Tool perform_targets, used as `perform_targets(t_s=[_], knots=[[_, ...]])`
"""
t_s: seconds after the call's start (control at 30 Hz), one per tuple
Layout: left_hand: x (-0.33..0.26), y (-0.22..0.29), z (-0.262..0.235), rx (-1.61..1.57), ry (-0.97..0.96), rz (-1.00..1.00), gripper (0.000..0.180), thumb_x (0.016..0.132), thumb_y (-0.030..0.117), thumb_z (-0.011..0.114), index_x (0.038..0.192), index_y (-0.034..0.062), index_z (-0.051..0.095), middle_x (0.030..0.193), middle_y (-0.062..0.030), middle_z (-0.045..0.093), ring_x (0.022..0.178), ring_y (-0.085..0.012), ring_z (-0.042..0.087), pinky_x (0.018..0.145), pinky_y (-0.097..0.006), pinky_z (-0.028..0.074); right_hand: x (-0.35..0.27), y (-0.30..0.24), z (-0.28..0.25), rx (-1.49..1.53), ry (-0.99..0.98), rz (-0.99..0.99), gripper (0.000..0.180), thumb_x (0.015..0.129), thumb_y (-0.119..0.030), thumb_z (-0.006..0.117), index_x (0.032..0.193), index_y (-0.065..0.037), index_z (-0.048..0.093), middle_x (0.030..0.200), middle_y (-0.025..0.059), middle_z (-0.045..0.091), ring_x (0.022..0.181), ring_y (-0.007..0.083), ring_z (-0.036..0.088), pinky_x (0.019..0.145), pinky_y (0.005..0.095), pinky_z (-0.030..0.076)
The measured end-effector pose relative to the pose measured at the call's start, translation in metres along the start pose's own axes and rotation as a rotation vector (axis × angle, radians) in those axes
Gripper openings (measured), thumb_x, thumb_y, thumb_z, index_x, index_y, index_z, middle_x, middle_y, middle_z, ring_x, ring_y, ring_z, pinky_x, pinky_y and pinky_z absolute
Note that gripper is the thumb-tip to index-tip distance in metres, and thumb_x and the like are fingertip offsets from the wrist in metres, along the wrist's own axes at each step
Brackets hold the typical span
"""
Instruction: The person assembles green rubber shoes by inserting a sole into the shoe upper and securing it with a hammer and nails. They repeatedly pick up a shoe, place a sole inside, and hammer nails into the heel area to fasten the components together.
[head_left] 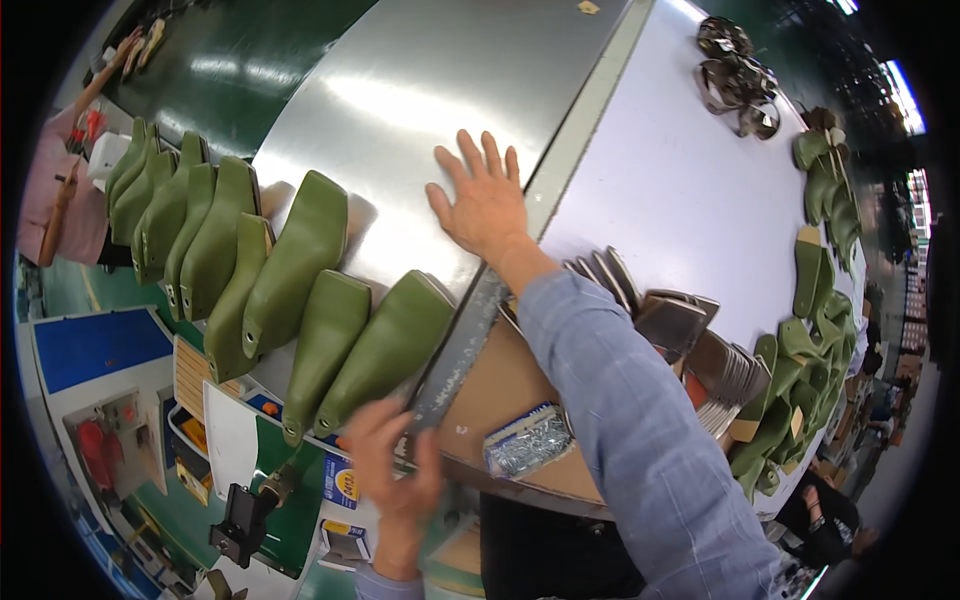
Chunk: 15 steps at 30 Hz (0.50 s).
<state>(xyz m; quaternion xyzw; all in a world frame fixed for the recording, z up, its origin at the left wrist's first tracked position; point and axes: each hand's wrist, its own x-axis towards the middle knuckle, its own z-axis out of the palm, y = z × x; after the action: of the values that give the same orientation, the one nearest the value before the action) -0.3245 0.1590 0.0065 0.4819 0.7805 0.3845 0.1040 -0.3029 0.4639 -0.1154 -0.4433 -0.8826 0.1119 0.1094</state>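
- Foot-shaped forms [300, 265]: plain olive green
- Metal tabletop [520, 60]: silver-grey, streaked with white glare
- Neighbouring tabletop [650, 180]: pale lilac-white
- Right sleeve [640, 430]: grey-blue with faint pale lines
- Board [500, 375]: tan-brown
- Small box [520, 423]: blue-and-white edge, silvery inside
- Co-worker's top [45, 190]: pink
- Floor [115, 285]: green, yellow line
- Panel [100, 348]: deep blue

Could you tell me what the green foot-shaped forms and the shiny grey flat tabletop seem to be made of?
The green foot-shaped forms look like moulded plastic, smooth, with soft highlights and one even colour; painted wood cannot be excluded. The shiny grey flat tabletop is probably polished sheet metal, given its bright glare and blurred reflections.
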Motion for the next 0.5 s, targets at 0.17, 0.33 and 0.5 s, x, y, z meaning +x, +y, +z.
perform_targets(t_s=[0.17,0.33,0.5], knots=[[-0.010,0.056,0.082,-0.030,-0.461,-0.056,0.031,0.091,0.017,0.073,0.117,0.0016,0.069,0.111,-0.0190,0.071,0.102,-0.0321,0.068,0.085,-0.037,0.053,-0.003,0.031,-0.071,0.587,-0.165,0.105,0.071,0.097,-0.055,0.054,0.151,-0.009,0.048,0.160,0.0179,0.039,0.149,0.0382,0.033,0.123,0.0503,0.025],[-0.018,0.040,0.148,-0.340,-0.558,-0.248,0.032,0.101,0.025,0.060,0.111,-0.0043,0.067,0.092,-0.0259,0.070,0.084,-0.0386,0.070,0.074,-0.042,0.053,-0.195,0.040,-0.214,0.925,0.065,-0.061,0.048,0.101,-0.031,0.063,0.137,0.000,0.058,0.134,0.0237,0.062,0.123,0.0385,0.060,0.105,0.0472,0.047],[-0.027,0.035,0.161,-0.246,-0.496,-0.207,0.027,0.108,0.020,0.047,0.116,-0.0036,0.057,0.098,-0.0183,0.063,0.089,-0.0257,0.060,0.081,-0.037,0.047,-0.442,0.142,-0.275,0.737,0.284,0.768,0.029,0.095,-0.008,0.067,0.124,-0.001,0.068,0.114,0.0113,0.073,0.102,0.0213,0.070,0.090,0.0335,0.055]])
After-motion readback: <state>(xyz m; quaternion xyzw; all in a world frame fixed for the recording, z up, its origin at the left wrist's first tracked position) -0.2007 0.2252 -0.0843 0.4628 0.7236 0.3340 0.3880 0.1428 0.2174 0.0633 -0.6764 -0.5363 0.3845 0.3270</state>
